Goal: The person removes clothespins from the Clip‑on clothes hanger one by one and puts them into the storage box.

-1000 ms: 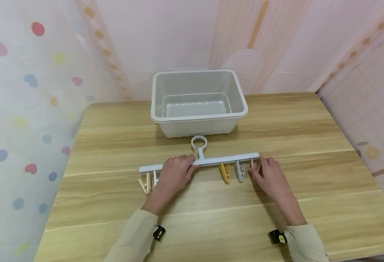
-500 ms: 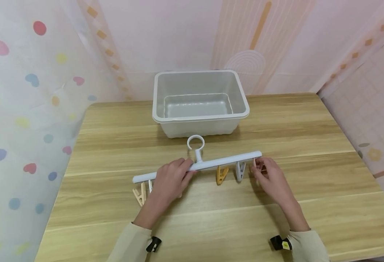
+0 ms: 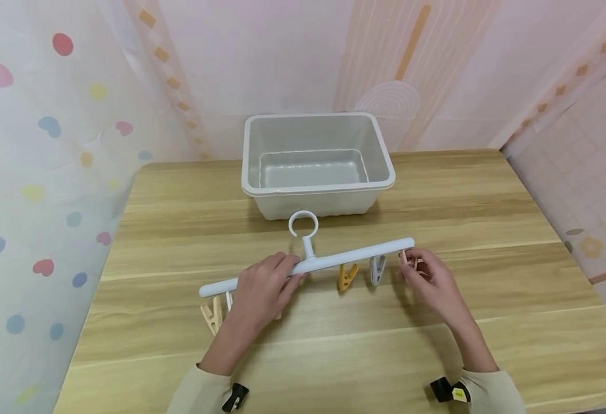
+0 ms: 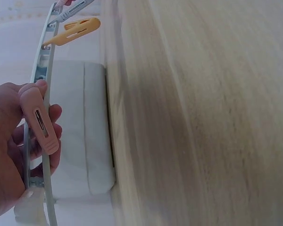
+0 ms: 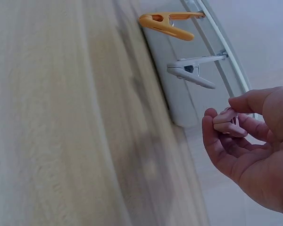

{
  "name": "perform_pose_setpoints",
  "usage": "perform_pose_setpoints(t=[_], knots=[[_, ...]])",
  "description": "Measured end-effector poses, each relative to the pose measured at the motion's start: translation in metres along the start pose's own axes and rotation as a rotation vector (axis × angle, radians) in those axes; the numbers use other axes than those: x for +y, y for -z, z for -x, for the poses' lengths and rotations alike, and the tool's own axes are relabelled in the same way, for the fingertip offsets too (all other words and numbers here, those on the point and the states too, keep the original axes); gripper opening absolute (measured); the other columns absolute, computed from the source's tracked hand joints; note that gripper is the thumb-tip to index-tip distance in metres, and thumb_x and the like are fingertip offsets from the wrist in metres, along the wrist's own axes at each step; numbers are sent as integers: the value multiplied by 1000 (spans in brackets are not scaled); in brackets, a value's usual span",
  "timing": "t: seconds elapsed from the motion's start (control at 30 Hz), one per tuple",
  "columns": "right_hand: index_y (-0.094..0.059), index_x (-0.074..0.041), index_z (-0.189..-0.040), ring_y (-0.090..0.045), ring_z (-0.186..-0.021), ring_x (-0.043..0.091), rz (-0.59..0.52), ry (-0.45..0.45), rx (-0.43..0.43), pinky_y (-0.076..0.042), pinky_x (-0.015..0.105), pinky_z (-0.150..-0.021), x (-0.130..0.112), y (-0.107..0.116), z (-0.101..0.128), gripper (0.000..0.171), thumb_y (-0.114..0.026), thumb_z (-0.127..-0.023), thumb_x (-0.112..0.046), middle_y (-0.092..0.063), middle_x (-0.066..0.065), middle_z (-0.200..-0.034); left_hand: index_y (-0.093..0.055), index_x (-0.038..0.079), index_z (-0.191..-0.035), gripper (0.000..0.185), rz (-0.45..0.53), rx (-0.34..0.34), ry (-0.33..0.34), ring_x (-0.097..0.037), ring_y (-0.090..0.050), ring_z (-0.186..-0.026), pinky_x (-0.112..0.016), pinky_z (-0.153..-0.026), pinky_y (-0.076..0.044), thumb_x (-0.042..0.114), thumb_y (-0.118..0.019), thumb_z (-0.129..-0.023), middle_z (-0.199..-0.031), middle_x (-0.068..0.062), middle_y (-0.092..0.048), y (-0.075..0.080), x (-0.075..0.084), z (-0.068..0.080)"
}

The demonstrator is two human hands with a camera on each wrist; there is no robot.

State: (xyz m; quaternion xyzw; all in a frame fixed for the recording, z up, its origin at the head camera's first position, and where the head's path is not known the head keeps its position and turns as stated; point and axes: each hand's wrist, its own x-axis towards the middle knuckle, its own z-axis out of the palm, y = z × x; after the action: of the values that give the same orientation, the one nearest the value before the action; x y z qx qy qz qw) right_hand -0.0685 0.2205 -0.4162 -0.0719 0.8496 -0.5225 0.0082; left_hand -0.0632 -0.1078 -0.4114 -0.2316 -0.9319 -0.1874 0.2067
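A pale blue clip hanger [image 3: 355, 254] with a ring hook is held raised and slanted, its right end higher in the head view. My left hand [image 3: 264, 287] grips the bar left of the hook; a pink clip [image 4: 39, 120] hangs beside those fingers in the left wrist view. At the right end, my right hand [image 3: 432, 282] pinches another pink clip [image 5: 229, 123] between thumb and fingers. Between the hands dangle an orange clip [image 3: 346, 277] and a grey clip [image 3: 377, 270]. Left of my left hand hang a beige clip [image 3: 212, 316] and a white clip [image 3: 229, 300], partly hidden.
Behind the hanger stands a grey plastic basin [image 3: 313, 201] with nothing inside, near the back of the wooden table [image 3: 489, 230]. Patterned cloth [image 3: 282, 52] hangs behind the table and along its left side.
The hanger has tilted, its left end coming down and toward the left of the view along with my left hand. My right hand stays at the pink clip and has shifted slightly right.
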Motion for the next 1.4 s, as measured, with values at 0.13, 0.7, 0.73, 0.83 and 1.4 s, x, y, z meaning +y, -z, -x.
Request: perform_pose_setpoints(t=[0.13, 0.7, 0.73, 0.83, 1.4], knots=[[-58, 9, -118, -66, -84, 10, -28, 26, 0, -56, 19, -75, -1, 2, -1, 22, -59, -99, -3, -60, 13, -99, -71, 13, -102, 23, 28, 7, 14, -10, -51, -60, -25, -49, -45, 27, -80, -87, -78, 2, -65, 5, 1, 0], [-63, 6, -103, -57, -90, 2, -16, 267, 201, -54, 11, -79, -11, 5, -15, 15, -63, -90, 13, -58, 4, -101, -73, 11, -110, 26, 300, -62, 147, 11, -51, -54, -26, -64, -57, 27, -76, -89, -94, 4, -69, 21, 8, -4], [-63, 6, -103, -57, -90, 3, -12, 272, 207, -53, 11, -80, -11, 6, -16, 15, -63, -90, 14, -58, 7, -101, -73, 11, -111, 26, 309, -66, 152, 10, -53, -55, -26, -65, -57, 27, -76, -90, -94, 4, -70, 22, 8, -4], [-63, 7, -104, -57, -92, 3, -8, 294, 222, -53, 11, -82, -13, 7, -19, 17, -63, -89, 15, -58, 12, -104, -73, 12, -115, 29, 317, -94, 168, 7, -56, -60, -26, -67, -57, 30, -73, -92, -97, 5, -70, 24, 9, -5], [-62, 9, -115, -60, -89, -3, -13, 415, 314, -52, 8, -81, -15, 4, -24, 31, -68, -85, 15, -67, -3, -100, -67, 14, -112, 19, 582, -282, 300, 0, -59, -43, -21, -71, -55, 26, -67, -98, -102, 3, -66, 31, 10, -8]])
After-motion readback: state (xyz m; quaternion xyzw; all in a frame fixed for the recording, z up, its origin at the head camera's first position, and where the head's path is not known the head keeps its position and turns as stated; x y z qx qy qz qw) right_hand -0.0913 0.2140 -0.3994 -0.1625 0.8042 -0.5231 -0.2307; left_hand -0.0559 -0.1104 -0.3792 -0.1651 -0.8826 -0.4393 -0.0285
